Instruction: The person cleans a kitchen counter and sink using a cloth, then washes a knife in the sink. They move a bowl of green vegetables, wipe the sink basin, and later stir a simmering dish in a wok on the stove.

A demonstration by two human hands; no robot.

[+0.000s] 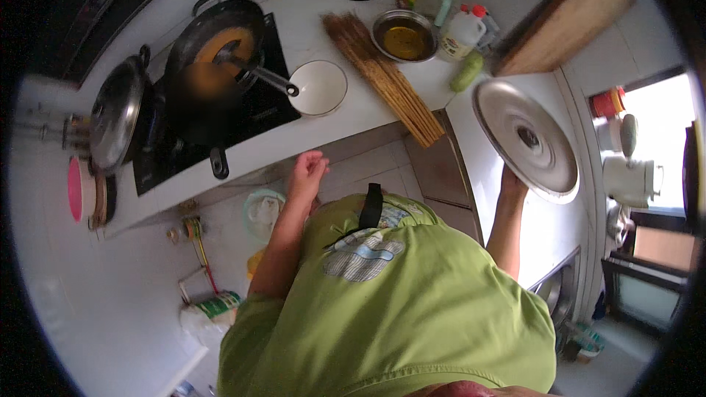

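Note:
My right hand (513, 183) grips the rim of a round metal pot lid (527, 138), which it holds tilted over the right-hand counter. A dark knob marks the lid's centre. My left hand (310, 170) hangs in front of the counter edge, fingers loosely curled and holding nothing. Beyond it, a black wok (185, 38) stands on the cooktop (265, 113) with something orange-brown inside. A ladle (265, 74) reaches from the wok to the rim of a white bowl (319, 88). Nearer me is a black frying pan (185, 113), its surface blurred and its handle over the counter edge.
A bundle of thin wooden sticks (386, 77) overhangs the counter edge. Behind it stand a steel basin (380, 47) of yellowish liquid, a green vegetable (466, 73) and a white jug (462, 36). A cutting board (573, 22) leans at right; a lidded pot (118, 116) sits left.

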